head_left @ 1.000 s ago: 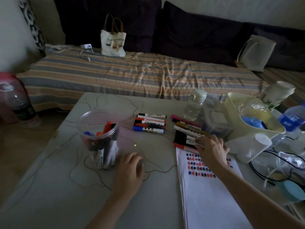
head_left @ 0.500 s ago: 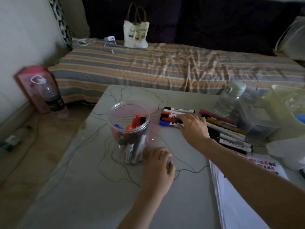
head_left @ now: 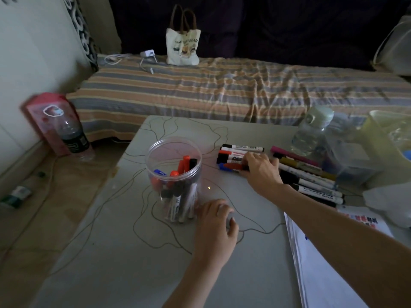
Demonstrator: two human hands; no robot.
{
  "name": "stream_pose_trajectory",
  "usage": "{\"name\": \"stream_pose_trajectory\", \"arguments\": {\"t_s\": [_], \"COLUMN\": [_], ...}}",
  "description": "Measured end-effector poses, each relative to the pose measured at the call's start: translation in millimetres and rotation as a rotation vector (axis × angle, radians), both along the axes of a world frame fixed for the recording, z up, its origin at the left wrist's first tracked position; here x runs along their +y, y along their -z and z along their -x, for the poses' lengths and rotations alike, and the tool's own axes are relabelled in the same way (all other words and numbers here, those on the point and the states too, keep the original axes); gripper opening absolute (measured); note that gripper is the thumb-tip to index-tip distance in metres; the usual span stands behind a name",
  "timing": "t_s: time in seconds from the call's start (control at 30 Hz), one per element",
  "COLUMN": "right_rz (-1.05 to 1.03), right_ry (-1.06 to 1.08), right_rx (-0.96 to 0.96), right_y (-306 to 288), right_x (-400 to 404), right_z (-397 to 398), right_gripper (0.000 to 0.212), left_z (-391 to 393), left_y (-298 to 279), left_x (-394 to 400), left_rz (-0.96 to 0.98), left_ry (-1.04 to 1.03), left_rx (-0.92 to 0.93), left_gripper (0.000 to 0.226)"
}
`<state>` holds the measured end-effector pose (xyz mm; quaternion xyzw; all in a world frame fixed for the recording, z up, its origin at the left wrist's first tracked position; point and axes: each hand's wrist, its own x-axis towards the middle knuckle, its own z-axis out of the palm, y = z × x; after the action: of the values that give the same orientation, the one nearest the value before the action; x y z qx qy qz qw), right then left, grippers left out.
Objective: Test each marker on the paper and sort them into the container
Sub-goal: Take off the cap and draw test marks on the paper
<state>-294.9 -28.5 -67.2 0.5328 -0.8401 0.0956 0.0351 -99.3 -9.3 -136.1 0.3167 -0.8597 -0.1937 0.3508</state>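
right hand: your right hand [head_left: 261, 172] has moved off the marker row beside the paper and is now over the small stack of markers [head_left: 235, 156] left of that row.
right grip: fingers curled down onto the red marker [head_left: 233, 166] near the front of the stack; looks like a pinch on it, though the fingertips are partly hidden.
left hand: your left hand [head_left: 216, 223] stays on the tabletop [head_left: 133, 263] just right of the container [head_left: 174, 174].
left grip: fingers loosely curled around a small grey object [head_left: 230, 220] that may be a cap; too dim to confirm.
container: clear round jar, upright, already holding several markers, red, blue and black caps up.
untested markers: the stack under your right hand, plus a longer marker row [head_left: 307, 174] running from pink at the far end to black at the near end.
paper: paper [head_left: 333, 274] at the right edge under your forearm, colored test marks [head_left: 364, 218] showing at its far end.
change: the reach has switched from the row by the paper to the stack; camera has swung left too.
meaning: judging from this, you are picking the next marker to test; red one is not lifted yet.
progress: partway, many markers remain outside the jar.
clutter: water bottle [head_left: 311, 134] close behind the markers.
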Motion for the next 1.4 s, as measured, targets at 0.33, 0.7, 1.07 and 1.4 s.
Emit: {"name": "stream_pose_trajectory", "arguments": {"t_s": [0.33,0.7,1.07,1.4], "right_rz": [0.184,0.261,0.457,0.721], "right_ry": [0.016,0.137,0.269,0.518], "right_rx": [-0.595,-0.750,-0.675,-1.077], "right_y": [-19,-43,-37,-32], "right_x": [149,233,302,305], "right_z": [-50,-76,-24,31], "right_gripper": [0.022,0.033,0.049,0.025], "left_z": [-3,37,49,68], "left_y": [-8,-114,-80,-15], "left_x": [2,124,84,83], "left_rz": [-0.225,-1.549,-0.726,-0.027], "left_ry": [0.004,0.194,0.067,0.260], "left_rx": [0.040,0.589,0.166,-0.217], "left_gripper": [0.021,0.022,0.007,0.019]}}
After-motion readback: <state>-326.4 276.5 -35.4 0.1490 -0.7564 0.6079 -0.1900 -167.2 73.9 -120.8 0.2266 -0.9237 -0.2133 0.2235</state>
